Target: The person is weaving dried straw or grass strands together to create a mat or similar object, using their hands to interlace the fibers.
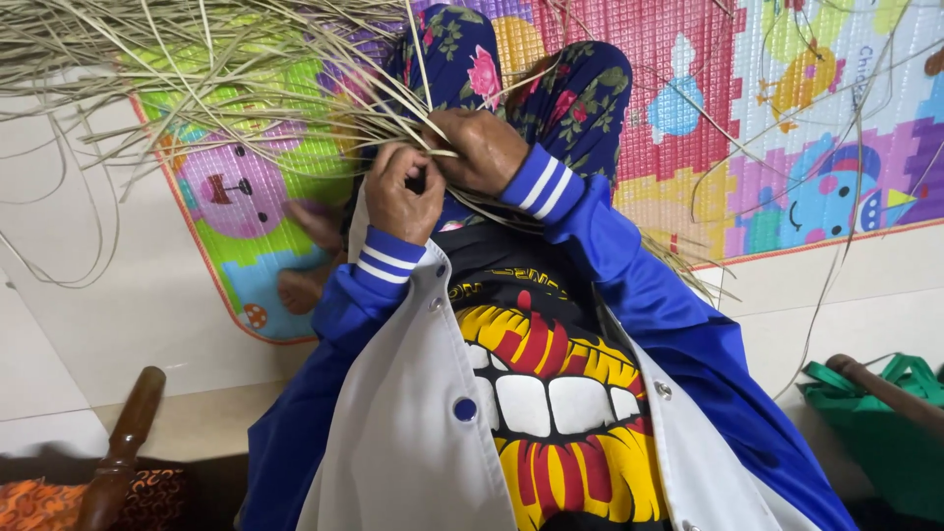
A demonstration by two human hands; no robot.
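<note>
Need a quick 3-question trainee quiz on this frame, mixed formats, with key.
1. True or false: both the left hand and the right hand grip the long pale dried grass strips.
2. Multiple choice: what lies under the strips? A) bare wooden table B) colourful cartoon-print foam play mat C) metal tray
3. Fill in: the green fabric bag sits on the person's ___ side.

Key: 1 true; 2 B; 3 right.
</note>
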